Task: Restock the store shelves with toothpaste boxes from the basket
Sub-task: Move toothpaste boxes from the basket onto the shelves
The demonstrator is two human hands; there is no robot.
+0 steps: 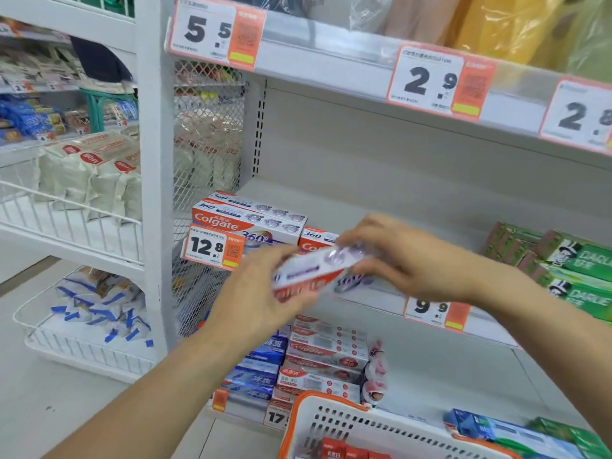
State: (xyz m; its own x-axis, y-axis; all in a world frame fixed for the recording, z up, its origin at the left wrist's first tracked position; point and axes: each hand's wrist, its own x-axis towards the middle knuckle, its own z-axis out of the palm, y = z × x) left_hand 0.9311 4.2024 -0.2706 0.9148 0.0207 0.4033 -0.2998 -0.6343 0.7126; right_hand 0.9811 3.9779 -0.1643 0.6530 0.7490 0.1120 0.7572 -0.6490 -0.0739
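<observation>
Colgate 360° boxes [248,220] are lying stacked on the white store shelf [364,200] above a 12.8 price tag [213,247]. Both hands are gripping one blurred toothpaste box [311,273] in front of that shelf: the left hand [261,293] is cupping its near end, the right hand [400,256] pinching its far end. An orange-rimmed basket [331,422] is sitting below.

You face white metal shelving [331,154] with a mesh side panel [205,134] and orange-edged price tags [437,81]. To your left, wire racks [66,220] hold white bags above a pale floor [49,392]; light is bright, even.
</observation>
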